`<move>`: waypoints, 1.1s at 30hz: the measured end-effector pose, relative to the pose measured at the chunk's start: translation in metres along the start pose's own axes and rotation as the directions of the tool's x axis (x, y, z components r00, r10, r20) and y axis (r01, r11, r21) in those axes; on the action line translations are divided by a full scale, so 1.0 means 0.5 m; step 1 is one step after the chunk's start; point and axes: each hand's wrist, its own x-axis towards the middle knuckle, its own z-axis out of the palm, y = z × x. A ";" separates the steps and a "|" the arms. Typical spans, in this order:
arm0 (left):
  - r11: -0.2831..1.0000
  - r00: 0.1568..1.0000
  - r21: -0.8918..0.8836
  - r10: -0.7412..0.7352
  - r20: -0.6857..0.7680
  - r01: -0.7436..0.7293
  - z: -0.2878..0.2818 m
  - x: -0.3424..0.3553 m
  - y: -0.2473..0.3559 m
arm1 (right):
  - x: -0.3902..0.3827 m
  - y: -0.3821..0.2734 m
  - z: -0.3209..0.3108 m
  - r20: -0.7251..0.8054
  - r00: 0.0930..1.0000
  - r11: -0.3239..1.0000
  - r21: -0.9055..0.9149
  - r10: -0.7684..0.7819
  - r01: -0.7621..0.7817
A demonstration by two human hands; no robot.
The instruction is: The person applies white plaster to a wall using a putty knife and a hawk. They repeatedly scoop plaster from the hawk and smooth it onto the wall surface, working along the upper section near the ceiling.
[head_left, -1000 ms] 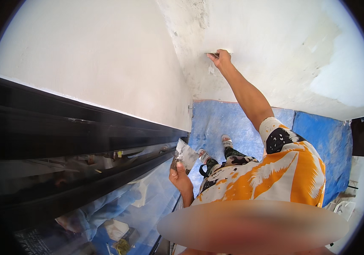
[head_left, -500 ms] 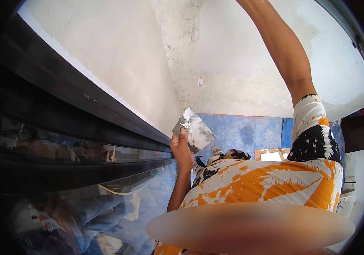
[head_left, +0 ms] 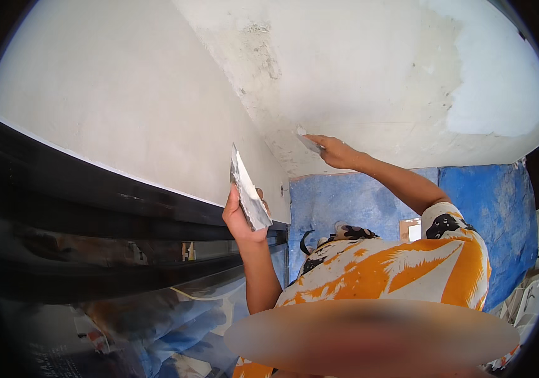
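Right hand (head_left: 339,153) grips a putty knife (head_left: 308,142), blade pressed flat to the patchy wall (head_left: 370,82) — left hand (head_left: 239,217) clenched around a plaster-smeared trowel (head_left: 249,192), raised beside the corner.

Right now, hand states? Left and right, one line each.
Left hand: closed on a wide metal trowel.
Right hand: closed on a small putty knife, blade against the wall.

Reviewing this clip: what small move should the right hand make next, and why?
Probably draw the small putty knife along the wall: the right hand presses its blade against the rough patch, while the left hand holds the wide plaster-smeared blade clear.
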 end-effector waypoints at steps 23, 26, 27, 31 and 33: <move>0.986 0.973 0.058 -0.146 -0.181 0.159 -0.145 -0.124 -0.041 | 0.376 -0.533 -0.572 -0.370 0.833 0.195 0.929 0.413 0.315; 0.977 0.977 0.072 -0.194 -0.089 0.201 -0.137 -0.115 -0.033 | 0.287 -0.629 -0.544 -0.476 0.845 0.531 0.795 0.244 0.294; 0.975 0.977 0.121 -0.171 -0.131 0.187 -0.131 -0.110 -0.033 | 0.224 -0.623 -0.506 -0.595 0.803 0.578 0.666 0.031 0.472; 0.998 1.000 0.065 -0.001 -0.020 0.002 -0.089 -0.074 -0.029 | -0.091 -0.489 -0.264 -0.543 0.751 0.561 0.512 -0.375 0.651; 0.993 0.993 0.033 0.118 -0.021 -0.117 -0.072 -0.053 -0.035 | -0.203 -0.386 -0.144 -0.343 0.939 0.655 0.706 -0.016 0.269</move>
